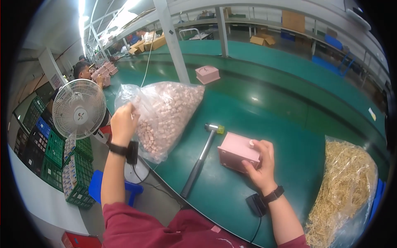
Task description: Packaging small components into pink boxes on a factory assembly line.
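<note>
My right hand (262, 165) grips the right end of a pink box (235, 149) on the green table, thumb low on its side and fingers over the top. To the left, my left hand (125, 122) is closed at the crumpled mouth of a clear plastic bag (169, 105) full of small pale pink pieces. Whether its bent fingers pinch the film or a piece cannot be made out. A hammer (198, 165) with a black grip and a yellow-tipped head lies between the bag and the box.
A clear bag of yellowish shredded filler (343, 182) lies at the right. Another pink box (207, 74) stands farther back near a white post (173, 45). A white fan (79, 109) and green crates (78, 177) are at the left. A co-worker (82, 70) sits beyond.
</note>
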The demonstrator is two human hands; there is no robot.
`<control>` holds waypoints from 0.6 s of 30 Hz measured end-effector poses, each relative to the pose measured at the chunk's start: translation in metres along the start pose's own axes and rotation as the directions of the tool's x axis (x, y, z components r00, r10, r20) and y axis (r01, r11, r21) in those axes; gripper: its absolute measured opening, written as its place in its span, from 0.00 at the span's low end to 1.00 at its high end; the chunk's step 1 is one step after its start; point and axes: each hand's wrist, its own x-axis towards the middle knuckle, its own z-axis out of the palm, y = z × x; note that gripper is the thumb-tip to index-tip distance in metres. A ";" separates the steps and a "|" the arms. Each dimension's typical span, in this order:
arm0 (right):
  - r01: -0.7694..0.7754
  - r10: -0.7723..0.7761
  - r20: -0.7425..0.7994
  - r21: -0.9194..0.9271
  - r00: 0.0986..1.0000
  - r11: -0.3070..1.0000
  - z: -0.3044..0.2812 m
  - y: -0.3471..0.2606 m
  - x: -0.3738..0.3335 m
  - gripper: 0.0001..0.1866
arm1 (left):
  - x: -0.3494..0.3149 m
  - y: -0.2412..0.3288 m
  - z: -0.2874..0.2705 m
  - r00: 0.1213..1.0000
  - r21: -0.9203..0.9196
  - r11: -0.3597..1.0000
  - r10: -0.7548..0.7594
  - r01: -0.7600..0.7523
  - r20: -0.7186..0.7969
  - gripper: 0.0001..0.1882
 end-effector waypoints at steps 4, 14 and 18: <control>0.012 -0.012 -0.003 -0.046 1.000 0.999 0.001 0.000 -0.003 0.32 | -0.034 0.054 -0.033 0.987 -0.385 0.922 0.089 -0.031 0.135 0.09; -0.211 0.219 -0.075 0.103 0.973 0.972 0.006 -0.005 -0.004 0.39 | -0.010 0.125 0.057 0.854 -0.915 0.381 0.424 0.134 0.302 0.18; -0.238 0.290 -0.179 0.264 0.940 0.935 0.012 -0.003 -0.012 0.39 | -0.008 0.158 0.073 0.768 -0.980 0.191 0.636 -0.063 0.074 0.24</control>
